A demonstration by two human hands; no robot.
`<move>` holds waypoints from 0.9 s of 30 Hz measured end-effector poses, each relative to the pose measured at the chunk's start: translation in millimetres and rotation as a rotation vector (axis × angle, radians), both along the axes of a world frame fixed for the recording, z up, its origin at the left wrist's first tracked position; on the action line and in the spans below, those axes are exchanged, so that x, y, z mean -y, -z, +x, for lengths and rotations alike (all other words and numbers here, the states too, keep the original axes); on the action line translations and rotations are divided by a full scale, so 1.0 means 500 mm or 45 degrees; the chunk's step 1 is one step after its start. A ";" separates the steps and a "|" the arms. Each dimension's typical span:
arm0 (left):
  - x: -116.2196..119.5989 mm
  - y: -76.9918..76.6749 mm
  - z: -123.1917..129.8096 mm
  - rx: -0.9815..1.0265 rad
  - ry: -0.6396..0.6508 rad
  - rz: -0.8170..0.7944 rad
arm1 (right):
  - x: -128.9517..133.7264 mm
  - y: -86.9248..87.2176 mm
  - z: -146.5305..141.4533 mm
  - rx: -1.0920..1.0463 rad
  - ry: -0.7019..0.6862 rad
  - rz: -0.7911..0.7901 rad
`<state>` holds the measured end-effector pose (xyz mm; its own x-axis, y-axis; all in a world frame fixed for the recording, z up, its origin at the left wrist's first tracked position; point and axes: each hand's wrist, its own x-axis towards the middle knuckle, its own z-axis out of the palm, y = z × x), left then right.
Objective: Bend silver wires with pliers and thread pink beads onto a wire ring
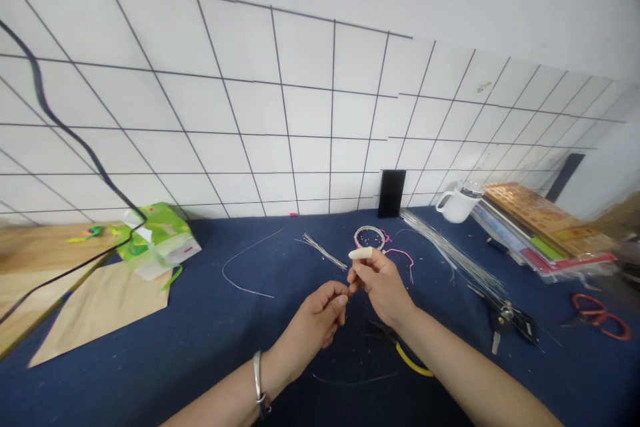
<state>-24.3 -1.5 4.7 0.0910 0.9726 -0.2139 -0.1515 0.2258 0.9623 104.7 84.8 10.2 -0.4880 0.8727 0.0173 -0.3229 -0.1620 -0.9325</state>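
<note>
My left hand (pixel 320 313) and my right hand (pixel 383 285) meet over the middle of the dark blue table, both with fingers pinched. Between their fingertips runs a thin wire, mostly hidden by the fingers. A white cover sits on one finger of my right hand. Beyond that hand lies a white ring-shaped dish (pixel 356 237) with small pink bits inside and a pink cord (pixel 403 253) beside it. Left of it is a small bundle of cut wires (pixel 324 251). Yellow-handled pliers (pixel 414 361) lie partly under my right forearm.
Long wires (pixel 450 250) stretch across the right side, near keys (pixel 496 340) and red-handled scissors (pixel 597 317). A white mug (pixel 455 205), a book stack (pixel 540 220) and a black upright block (pixel 391 193) stand behind. A single curved wire (pixel 225 270) and a green packet (pixel 155 230) lie left.
</note>
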 end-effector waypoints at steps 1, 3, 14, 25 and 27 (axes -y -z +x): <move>-0.003 -0.006 0.006 0.032 -0.030 -0.007 | 0.000 -0.002 0.001 -0.049 0.002 -0.039; -0.007 -0.017 0.012 0.040 -0.107 0.033 | -0.004 -0.008 0.004 -0.165 0.009 -0.133; -0.005 -0.027 -0.014 -0.280 -0.186 0.216 | -0.006 -0.018 0.008 -0.356 -0.254 -0.278; 0.004 -0.038 -0.016 -0.464 -0.170 0.353 | 0.000 -0.020 0.007 -0.156 -0.226 0.004; 0.003 -0.035 -0.016 -0.483 -0.170 0.349 | -0.005 -0.017 0.010 -0.093 -0.201 0.121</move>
